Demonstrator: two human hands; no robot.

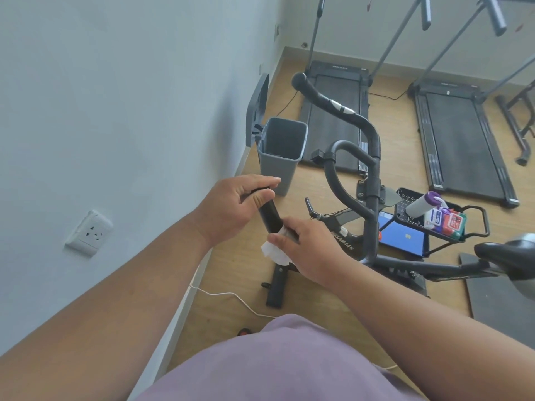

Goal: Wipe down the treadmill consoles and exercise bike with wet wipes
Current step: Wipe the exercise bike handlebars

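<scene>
Gripping the end of the near handlebar (267, 214) at centre frame, the left hand (234, 206) steadies it while a wet wipe (275, 251) is wrapped round the bar just below by the right hand (308, 248). The exercise bike (373, 198) is judged partly wiped. The two treadmills (463, 140) at upper right cannot be judged from here. Spare wipes (443, 221) lie on a cart (477, 224) at right.

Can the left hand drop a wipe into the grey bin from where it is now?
Probably yes. The left hand grips the handlebar end just in front of the grey bin, whose lid stands open, and nothing lies between them.
</scene>
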